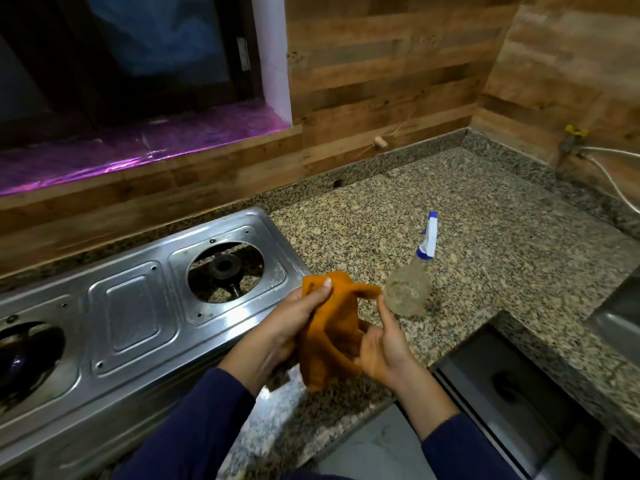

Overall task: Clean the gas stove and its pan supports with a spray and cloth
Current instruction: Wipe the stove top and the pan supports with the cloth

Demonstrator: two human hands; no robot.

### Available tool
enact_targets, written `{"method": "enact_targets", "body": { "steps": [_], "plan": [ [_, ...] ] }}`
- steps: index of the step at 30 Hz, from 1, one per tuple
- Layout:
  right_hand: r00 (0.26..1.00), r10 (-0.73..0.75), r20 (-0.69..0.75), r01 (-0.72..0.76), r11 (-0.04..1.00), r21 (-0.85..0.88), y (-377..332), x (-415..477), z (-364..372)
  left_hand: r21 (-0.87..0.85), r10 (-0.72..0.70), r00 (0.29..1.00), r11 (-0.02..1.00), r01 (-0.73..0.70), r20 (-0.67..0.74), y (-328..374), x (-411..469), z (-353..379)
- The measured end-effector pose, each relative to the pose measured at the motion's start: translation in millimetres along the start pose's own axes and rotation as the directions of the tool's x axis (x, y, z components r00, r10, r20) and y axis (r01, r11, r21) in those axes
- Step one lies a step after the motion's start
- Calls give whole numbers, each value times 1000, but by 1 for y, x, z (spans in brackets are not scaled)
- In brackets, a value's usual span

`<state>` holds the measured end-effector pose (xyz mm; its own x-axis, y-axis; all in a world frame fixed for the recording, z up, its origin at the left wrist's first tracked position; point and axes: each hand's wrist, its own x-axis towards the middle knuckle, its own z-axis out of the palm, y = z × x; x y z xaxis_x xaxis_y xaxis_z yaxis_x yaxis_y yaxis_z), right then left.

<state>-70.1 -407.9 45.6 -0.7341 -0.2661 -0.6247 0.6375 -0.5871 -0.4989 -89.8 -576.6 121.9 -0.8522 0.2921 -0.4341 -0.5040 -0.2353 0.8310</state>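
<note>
A steel two-burner gas stove lies on the granite counter at the left, with no pan supports on it. Its right burner opening shows the bare burner base. An orange cloth hangs between both hands just past the stove's right end. My left hand pinches the cloth's top left edge with the thumb on top. My right hand grips its lower right side. A clear spray bottle with a white and blue trigger head stands on the counter just behind my right hand.
The granite counter stretches to the right corner under wood-pattern walls. A steel sink sits at the lower right. A gas valve with a white hose is on the right wall. A purple-lined window sill runs behind the stove.
</note>
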Motion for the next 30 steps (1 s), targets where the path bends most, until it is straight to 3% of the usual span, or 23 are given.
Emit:
{"method": "enact_targets", "body": {
  "steps": [3, 6, 9, 13, 17, 19, 22, 24, 27, 30],
  "plan": [
    [979, -194, 55, 191, 980, 55, -4, -12, 7, 5, 13, 1000, 1000, -13, 4, -2, -1, 1],
    [915, -401, -36, 400, 916, -38, -20, -22, 11, 0, 7, 1000, 1000, -7, 8, -4, 1, -2],
    [902, -425, -79, 415, 902, -115, -33, -33, 11, 69, 20, 1000, 997, -21, 19, -7, 3, -9],
    [892, -451, -23, 442, 881, -167, -42, -46, 10, 272, 38, 999, 961, -41, 17, -7, 5, -17],
    [768, -638, 60, 591, 669, -451, -49, -55, 12, 227, 81, 988, 973, -49, -132, -2, 4, -16],
    [740, -657, 143, 590, 531, -609, -55, -59, 14, 254, 156, 964, 962, -100, -213, -2, 3, -14],
    [737, -638, 222, 487, 274, -829, -65, -62, 19, 372, 302, 931, 904, -211, -204, -3, 3, -15],
    [732, -646, 219, 381, 122, -916, -71, -63, 25, 574, 394, 907, 781, -246, -147, -2, 5, -17],
    [678, -695, 238, 270, -66, -961, -75, -61, 34, 846, 564, 822, 473, -247, -76, 6, -2, -12],
    [640, -711, 292, 272, -145, -951, -80, -61, 36, 971, 703, 710, 137, -194, 43, 17, -12, -4]
  ]
}}
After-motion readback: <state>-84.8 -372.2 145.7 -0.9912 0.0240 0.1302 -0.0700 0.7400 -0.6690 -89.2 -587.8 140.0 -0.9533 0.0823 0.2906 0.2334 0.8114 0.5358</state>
